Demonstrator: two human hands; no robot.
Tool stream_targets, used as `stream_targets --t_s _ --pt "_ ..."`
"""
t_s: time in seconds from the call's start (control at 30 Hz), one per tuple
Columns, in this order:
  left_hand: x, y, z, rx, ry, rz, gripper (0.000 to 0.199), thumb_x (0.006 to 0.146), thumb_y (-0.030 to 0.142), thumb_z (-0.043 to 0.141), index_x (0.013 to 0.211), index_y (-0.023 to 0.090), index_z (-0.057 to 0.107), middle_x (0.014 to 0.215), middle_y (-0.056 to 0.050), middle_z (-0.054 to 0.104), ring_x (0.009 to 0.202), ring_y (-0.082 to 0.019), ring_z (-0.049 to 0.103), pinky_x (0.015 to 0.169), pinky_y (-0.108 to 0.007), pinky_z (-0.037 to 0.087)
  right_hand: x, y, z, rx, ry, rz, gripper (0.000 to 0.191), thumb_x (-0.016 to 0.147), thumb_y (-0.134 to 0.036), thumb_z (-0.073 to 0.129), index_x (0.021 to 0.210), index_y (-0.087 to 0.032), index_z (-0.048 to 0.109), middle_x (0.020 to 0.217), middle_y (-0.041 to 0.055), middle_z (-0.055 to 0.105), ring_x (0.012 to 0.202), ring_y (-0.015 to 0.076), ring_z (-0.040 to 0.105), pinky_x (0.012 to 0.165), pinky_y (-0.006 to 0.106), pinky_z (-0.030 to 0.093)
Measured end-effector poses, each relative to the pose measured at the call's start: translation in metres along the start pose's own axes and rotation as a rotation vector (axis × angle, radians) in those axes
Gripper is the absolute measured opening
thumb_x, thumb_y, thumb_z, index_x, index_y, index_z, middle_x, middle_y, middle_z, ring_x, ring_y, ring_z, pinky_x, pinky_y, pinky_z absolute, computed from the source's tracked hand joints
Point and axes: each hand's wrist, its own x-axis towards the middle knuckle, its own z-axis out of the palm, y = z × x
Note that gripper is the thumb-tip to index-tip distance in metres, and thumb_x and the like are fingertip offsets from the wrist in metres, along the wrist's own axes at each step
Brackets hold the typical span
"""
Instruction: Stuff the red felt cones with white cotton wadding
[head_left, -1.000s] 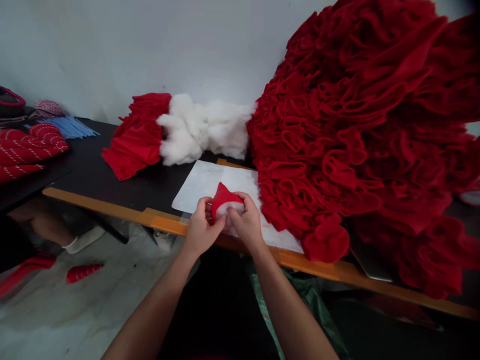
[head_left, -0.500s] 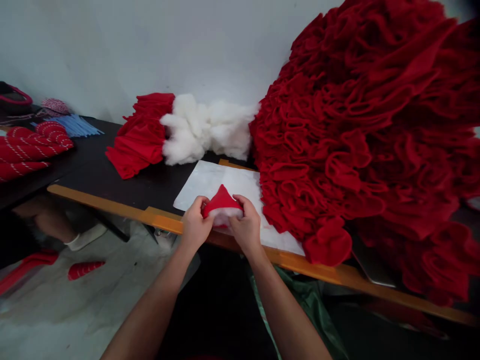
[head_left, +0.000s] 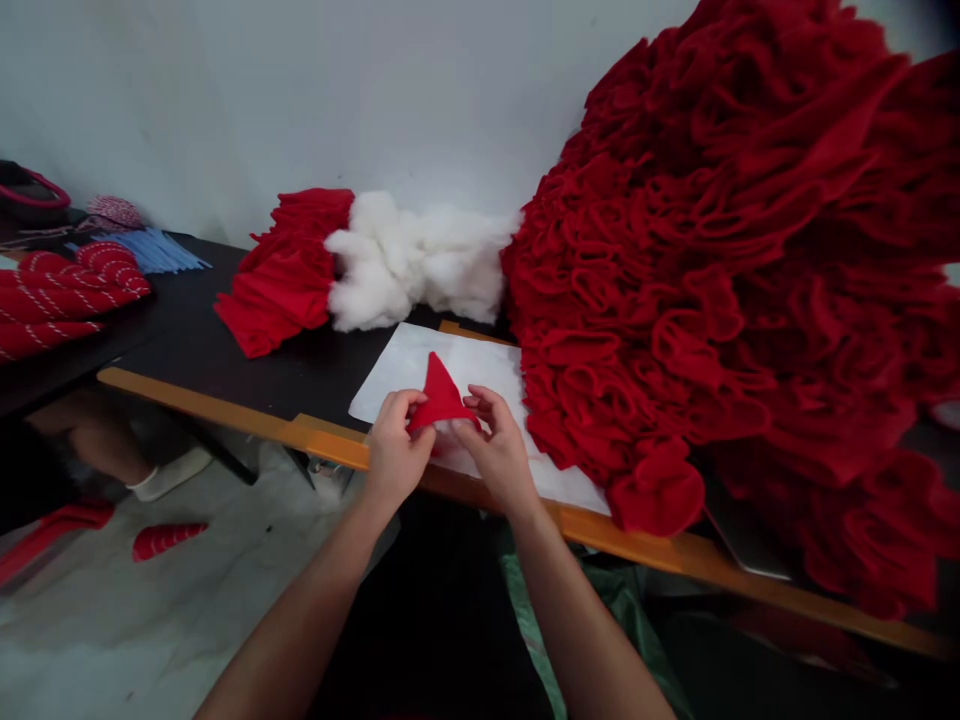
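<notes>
A small red felt cone [head_left: 439, 391], its tip upward, is held between my two hands above the white sheet [head_left: 382, 372]. White stuffing shows a little at its lower opening. My left hand [head_left: 395, 443] pinches the cone's left edge between thumb and fingers. At its right lower edge, my right hand [head_left: 501, 447] grips with the thumb near the opening and the fingers loosely curled behind. Beyond the sheet lies a heap of white fibre stuffing [head_left: 416, 260].
A huge pile of red felt pieces [head_left: 645, 330] fills the right side. Left of the stuffing is a stack of red cloth [head_left: 289, 280]. Striped red cones [head_left: 71, 290] and blue strips [head_left: 154, 252] lie far left. A person's leg [head_left: 112, 450] shows beneath the table.
The cone's tip has risen and leaned left, and its lower rim has turned down, so less white stuffing shows. My right fingers have loosened and spread slightly.
</notes>
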Motion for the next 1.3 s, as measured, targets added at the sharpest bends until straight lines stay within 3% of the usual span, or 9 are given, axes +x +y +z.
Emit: stream_targets --t_s 0.23,0.4,0.53,0.67,0.8,0.9,1.0,1.13,1.3 --pt "-0.008 -0.004 0.005 0.049 0.085 -0.02 0.027 0.064 0.001 0.046 0.084 0.019 0.048 0.084 -0.002 0.051 0.08 -0.016 0.051 0.072 -0.029 0.044 0.004 0.012 0.01 -0.26 0.291 -0.103 0.023 0.06 -0.013 0.048 0.081 -0.019 0.057 0.082 0.0027 0.059 0.081 0.0193 0.056 0.074 0.034 0.046" --pt "-0.005 -0.001 -0.001 -0.114 0.014 -0.142 0.028 0.067 0.013 0.056 0.094 0.019 0.048 0.091 -0.004 0.053 0.083 -0.016 0.053 0.068 -0.026 0.045 0.001 0.002 0.006 -0.138 0.165 -0.088 0.023 0.067 -0.018 0.051 0.09 -0.02 0.056 0.091 0.0038 0.06 0.088 0.0192 0.057 0.079 0.034 0.047" --pt "-0.002 -0.001 -0.002 -0.08 0.096 -0.17 0.02 0.067 0.009 0.049 0.084 0.019 0.048 0.081 -0.001 0.052 0.075 -0.015 0.052 0.069 -0.027 0.043 -0.004 -0.004 0.003 0.009 -0.023 -0.044 0.042 0.068 -0.026 0.061 0.11 -0.021 0.052 0.107 0.0049 0.057 0.099 0.0185 0.055 0.083 0.031 0.047" --pt "-0.007 -0.002 0.002 -0.075 0.035 -0.207 0.019 0.068 0.009 0.047 0.084 0.02 0.047 0.076 0.001 0.05 0.068 -0.013 0.05 0.063 -0.026 0.042 -0.003 0.005 0.005 -0.124 0.137 0.049 0.032 0.067 -0.02 0.055 0.099 -0.018 0.056 0.093 0.0044 0.061 0.086 0.0188 0.057 0.077 0.033 0.048" --pt "-0.013 0.003 0.0 0.002 -0.122 -0.163 0.022 0.067 0.009 0.05 0.086 0.019 0.047 0.082 -0.001 0.051 0.072 -0.014 0.051 0.065 -0.027 0.044 0.003 0.009 0.002 -0.327 0.258 -0.113 0.031 0.062 -0.011 0.048 0.09 -0.018 0.059 0.09 0.0049 0.061 0.086 0.0198 0.057 0.08 0.035 0.047" --pt "-0.009 0.009 -0.005 0.047 -0.127 -0.021 0.036 0.067 0.014 0.058 0.101 0.018 0.047 0.099 -0.007 0.049 0.089 -0.018 0.051 0.075 -0.031 0.046 0.004 0.002 -0.003 -0.379 0.156 -0.288 0.033 0.062 -0.007 0.047 0.09 -0.02 0.06 0.091 0.0048 0.06 0.087 0.0193 0.056 0.081 0.035 0.047" --pt "-0.002 0.011 -0.009 0.045 -0.137 0.047 0.025 0.073 0.012 0.05 0.097 0.019 0.05 0.095 -0.006 0.051 0.087 -0.017 0.052 0.072 -0.028 0.046 0.001 -0.006 -0.008 -0.319 0.006 -0.362 0.036 0.065 -0.007 0.051 0.097 -0.022 0.059 0.097 0.0046 0.06 0.094 0.0197 0.056 0.087 0.037 0.046" --pt "-0.002 0.004 -0.007 0.048 -0.099 -0.043 0.02 0.073 0.007 0.045 0.088 0.019 0.05 0.088 -0.004 0.055 0.08 -0.016 0.054 0.065 -0.026 0.046 -0.004 -0.003 -0.009 -0.08 -0.059 -0.166 0.036 0.073 -0.021 0.058 0.109 -0.023 0.053 0.11 0.0055 0.059 0.104 0.0196 0.055 0.092 0.037 0.045" --pt "-0.012 -0.002 -0.003 0.048 -0.119 -0.071 0.017 0.074 0.008 0.046 0.087 0.019 0.049 0.085 -0.004 0.056 0.081 -0.016 0.055 0.069 -0.029 0.047 -0.005 0.012 -0.001 -0.208 0.176 -0.068 0.025 0.065 -0.012 0.05 0.087 -0.019 0.059 0.09 0.0042 0.061 0.088 0.0192 0.058 0.082 0.035 0.047"
